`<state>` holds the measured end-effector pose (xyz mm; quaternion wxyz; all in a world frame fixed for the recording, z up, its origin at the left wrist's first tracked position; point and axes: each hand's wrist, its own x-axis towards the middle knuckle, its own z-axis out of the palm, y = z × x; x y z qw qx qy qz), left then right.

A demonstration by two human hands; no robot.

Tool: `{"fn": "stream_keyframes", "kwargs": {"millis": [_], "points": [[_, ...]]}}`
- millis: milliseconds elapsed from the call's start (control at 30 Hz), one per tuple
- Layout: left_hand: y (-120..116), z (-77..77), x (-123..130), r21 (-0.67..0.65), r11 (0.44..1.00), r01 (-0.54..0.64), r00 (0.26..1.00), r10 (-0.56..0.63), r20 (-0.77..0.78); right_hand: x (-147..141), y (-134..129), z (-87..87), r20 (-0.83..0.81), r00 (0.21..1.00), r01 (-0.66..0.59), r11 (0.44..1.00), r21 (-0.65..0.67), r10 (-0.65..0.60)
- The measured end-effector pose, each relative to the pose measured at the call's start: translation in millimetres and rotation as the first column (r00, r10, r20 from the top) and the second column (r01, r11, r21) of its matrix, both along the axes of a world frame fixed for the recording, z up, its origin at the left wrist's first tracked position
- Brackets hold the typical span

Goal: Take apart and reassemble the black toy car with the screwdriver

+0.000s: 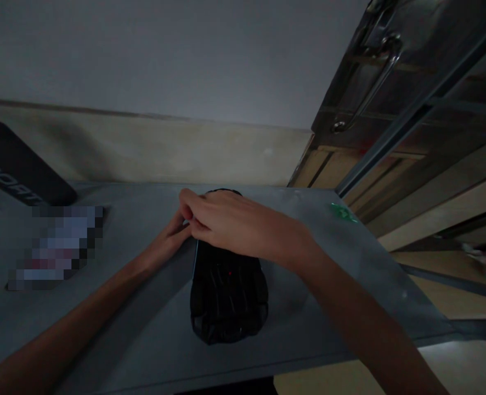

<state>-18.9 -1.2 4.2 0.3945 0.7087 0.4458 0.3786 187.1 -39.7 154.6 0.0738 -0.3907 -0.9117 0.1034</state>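
Note:
A black object with ridges and a small red light (229, 296), perhaps a toy car, rests on the grey table (144, 329). My right hand (235, 219) lies across its far part, with the fingers curled at the far left edge. Beside that same edge is my left hand (179, 227), its fingers meeting those of my right hand. The fingers of both hands are pressed together, and whatever they pinch there is hidden. My right hand covers much of the black object's far end.
A pixelated flat item (57, 249) lies at left, near a dark case marked "SPORT" (21, 164). A green wrapper (344, 212) is at the table's right edge. A wall stands behind; a metal door with a handle (370, 88) is at upper right.

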Motion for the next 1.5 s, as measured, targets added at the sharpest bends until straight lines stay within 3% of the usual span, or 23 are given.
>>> {"fn": "stream_keyframes", "kwargs": {"millis": [167,300,567,767,867,967,1033,1067,1133,1233,1500], "points": [[3,-1.0,3,-0.168,0.984,0.054,0.987,-0.028,0.156,13,15,-5.0,-0.13,0.985,-0.118,0.993,-0.025,0.113],[1,4.1,7,-0.135,0.988,0.069,0.974,-0.037,0.225,21,22,-6.8,-0.163,0.966,-0.202,0.979,-0.007,0.199],[3,6.6,7,-0.062,0.994,0.094,0.978,-0.081,0.194,25,28,-10.9,-0.151,0.968,-0.188,0.977,0.099,0.201],[9,-3.2,5,-0.147,0.98,0.133,0.969,-0.098,0.226,39,31,-1.3,-0.249,0.947,-0.198,0.979,0.038,0.202],[11,-7.1,6,-0.196,0.971,0.138,0.961,-0.083,0.265,62,29,-12.6,-0.437,0.898,-0.039,0.999,0.038,0.051],[11,-7.3,7,-0.216,0.964,0.157,0.955,-0.092,0.283,91,31,-47.3,-0.605,0.773,0.251,0.968,0.014,-0.192],[9,-6.3,7,-0.226,0.96,0.164,0.952,-0.094,0.291,106,33,-76.1,-0.545,0.733,0.451,0.891,-0.058,-0.407],[9,-5.7,7,-0.232,0.958,0.167,0.95,-0.094,0.298,111,34,-89.5,-0.414,0.761,0.516,0.853,-0.082,-0.5],[8,-5.0,7,-0.241,0.955,0.17,0.946,-0.09,0.311,116,34,-111.0,-0.187,0.82,0.526,0.841,-0.122,-0.54],[7,-4.7,6,-0.243,0.956,0.165,0.947,-0.085,0.31,114,32,-127.5,-0.088,0.836,0.529,0.838,-0.133,-0.542],[9,-7.4,6,-0.23,0.954,0.192,0.94,-0.112,0.323,111,33,-133.3,-0.008,0.81,0.583,0.806,-0.101,-0.586]]}}
